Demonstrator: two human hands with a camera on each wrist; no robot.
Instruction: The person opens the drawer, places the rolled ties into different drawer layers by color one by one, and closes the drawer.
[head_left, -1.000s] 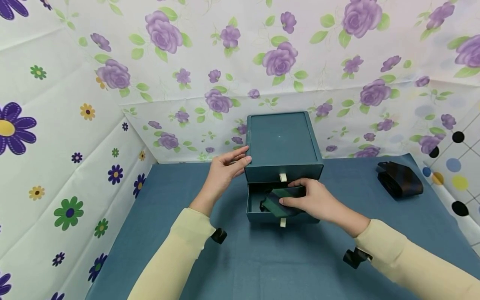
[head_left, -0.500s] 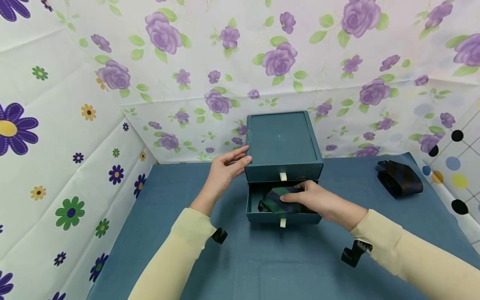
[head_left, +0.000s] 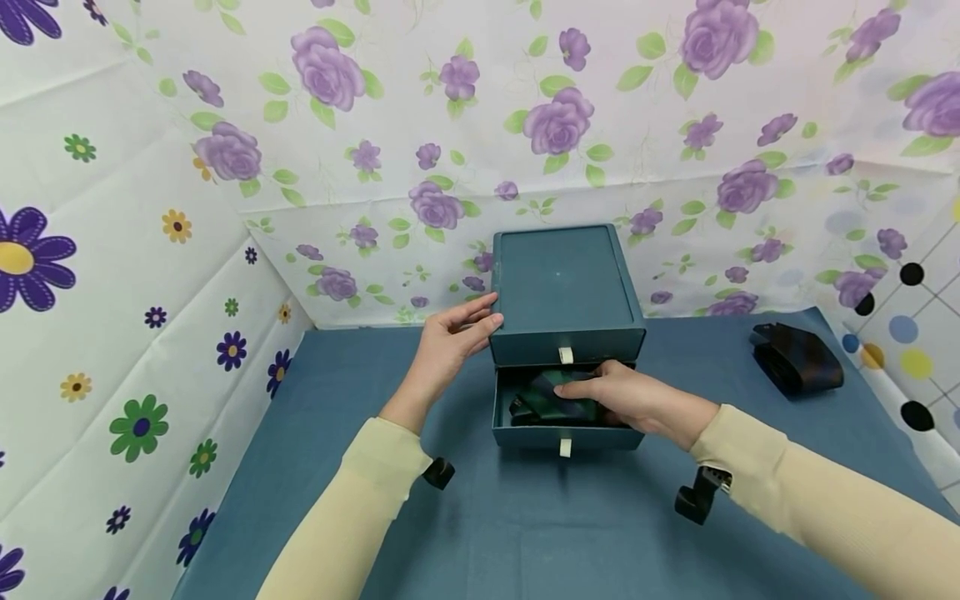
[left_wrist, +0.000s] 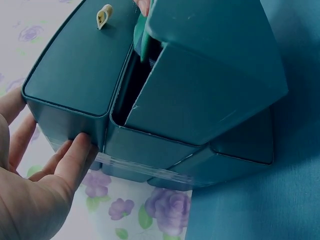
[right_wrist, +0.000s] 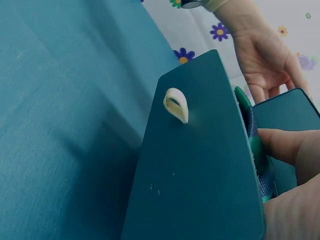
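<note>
We take the step in hand to be settling the rolled green-and-navy necktie (head_left: 542, 402) into the pulled-out drawer (head_left: 523, 437) of the teal drawer box (head_left: 558, 279), which stands near the middle of the back edge of the table (head_left: 480, 525). The necktie lies in that drawer, its right end under our right hand (head_left: 637, 394). That hand pinches it, thumb across the top; the other fingertips dip out of sight, so we cannot tell how tightly they grip. Our left hand (head_left: 448, 335) has its fingers spread against the box's left side — a good brace, worth keeping until the drawer is shut.

To do this well, we should press the roll low before letting go — green cloth shows along the drawer front's rim and could catch under the top drawer (head_left: 525, 348). Fingers come clear first, then we push evenly near the cream pull tab (head_left: 566, 448).
</note>
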